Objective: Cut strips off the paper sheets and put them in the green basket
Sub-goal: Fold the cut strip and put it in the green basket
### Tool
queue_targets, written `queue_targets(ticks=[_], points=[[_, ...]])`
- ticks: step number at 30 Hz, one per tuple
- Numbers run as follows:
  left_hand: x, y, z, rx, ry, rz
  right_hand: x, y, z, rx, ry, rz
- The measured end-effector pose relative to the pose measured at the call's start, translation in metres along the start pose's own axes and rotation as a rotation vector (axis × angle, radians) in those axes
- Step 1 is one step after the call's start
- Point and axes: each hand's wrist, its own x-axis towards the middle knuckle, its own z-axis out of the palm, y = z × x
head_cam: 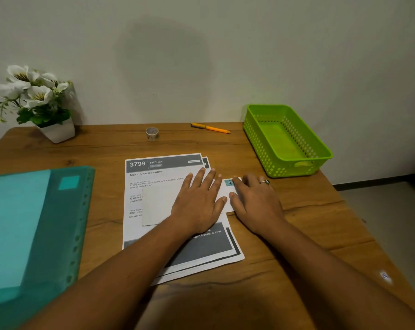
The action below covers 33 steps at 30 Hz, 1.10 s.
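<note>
A small stack of printed paper sheets (163,167) lies in the middle of the wooden table. On top of it lies a folded white sheet (157,206) with a small blue mark near its right end. My left hand (199,201) presses flat on that folded sheet with straight fingers. My right hand (254,201), a ring on one finger, rests flat on the sheet's right end beside the left hand. The green basket (320,152) stands at the right rear of the table, apart from both hands, and looks empty.
A teal plastic folder (35,229) covers the table's left side. A white pot of white flowers (56,132) stands at the back left. A roll of tape (152,133) and an orange utility knife (211,128) lie by the wall. The table's right edge drops to the floor.
</note>
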Motion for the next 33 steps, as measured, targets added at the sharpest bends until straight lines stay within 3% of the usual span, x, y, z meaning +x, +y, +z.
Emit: queue_targets(ticks=[5, 12, 19, 33], points=[[-0.0006, -0.0004, 0.0011, 0.003, 0.001, 0.003, -0.0043, 0.0024, 0.0007, 0.096, 0.105, -0.017], [0.0009, -0.0001, 0.0013, 0.004, -0.004, 0.003, 0.0009, -0.0029, -0.0006, 0.079, 0.012, -0.035], [0.0016, -0.0012, 0.0026, 0.009, -0.006, 0.000, -0.0016, -0.0031, 0.0028, 0.092, 0.127, -0.132], [0.0002, -0.0008, 0.0042, 0.014, 0.003, 0.006, -0.0005, -0.0072, 0.0044, -0.017, 0.020, -0.036]])
